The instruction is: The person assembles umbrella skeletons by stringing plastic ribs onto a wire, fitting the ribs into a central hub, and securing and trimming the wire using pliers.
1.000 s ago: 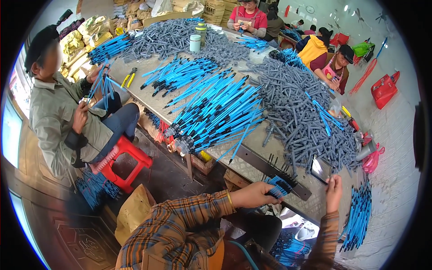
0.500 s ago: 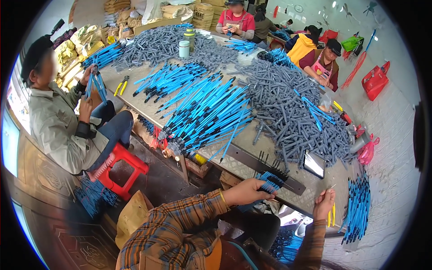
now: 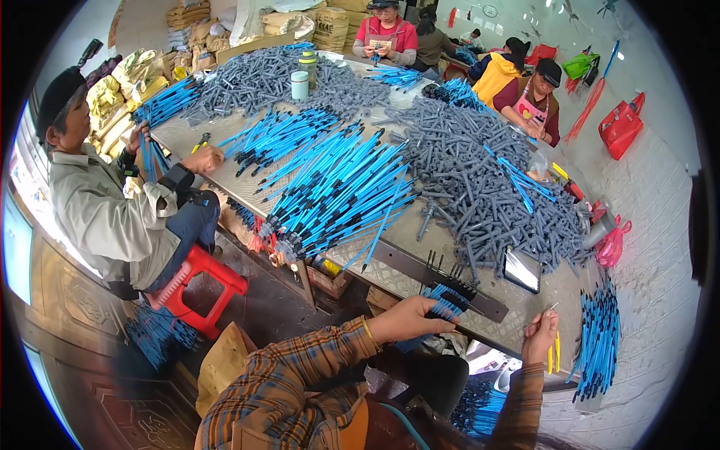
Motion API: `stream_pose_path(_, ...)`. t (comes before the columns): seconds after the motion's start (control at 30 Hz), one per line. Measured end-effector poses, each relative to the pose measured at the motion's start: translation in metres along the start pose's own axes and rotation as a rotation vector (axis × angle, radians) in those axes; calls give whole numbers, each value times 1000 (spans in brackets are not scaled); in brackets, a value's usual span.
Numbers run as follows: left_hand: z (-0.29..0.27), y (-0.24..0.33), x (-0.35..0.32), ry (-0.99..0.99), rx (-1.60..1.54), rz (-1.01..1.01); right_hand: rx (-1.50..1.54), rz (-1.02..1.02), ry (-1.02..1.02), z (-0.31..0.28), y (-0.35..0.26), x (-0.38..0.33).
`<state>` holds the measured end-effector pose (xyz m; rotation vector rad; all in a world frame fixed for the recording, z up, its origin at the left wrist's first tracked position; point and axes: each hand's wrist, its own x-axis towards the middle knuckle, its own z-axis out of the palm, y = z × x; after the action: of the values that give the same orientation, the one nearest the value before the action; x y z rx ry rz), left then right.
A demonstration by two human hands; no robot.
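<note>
We saw a pale wall (image 3: 652,202) at frame right; a red stool (image 3: 201,262) lower left on dark floor (image 3: 259,311); a clock (image 3: 490,11) upper right.

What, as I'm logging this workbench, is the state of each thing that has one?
Left hand: closed on the blue rod bundle
Right hand: pinching a thin pale piece
Grey plugs: loosely heaped
Flat screen device: shiny face up
Pale green bottle: upright, capped
Red stool: upright, occupied
Red bag: hanging
</note>
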<state>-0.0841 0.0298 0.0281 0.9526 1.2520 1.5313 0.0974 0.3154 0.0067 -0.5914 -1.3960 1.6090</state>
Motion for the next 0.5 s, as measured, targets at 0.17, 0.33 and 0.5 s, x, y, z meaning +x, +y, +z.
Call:
stream_pose_path(0.17, 0, -2, 0, -9, -59, 9, -19, 3, 10, 1, -1, -1)
stream_pose_path(0.33, 0, -2, 0, -8, -70, 0, -15, 25, 2, 1, -2, -1)
stream_pose_path(0.5, 1, -1, 0, -3, -89, 8, 17, 31, -3, -2, 0, 0)
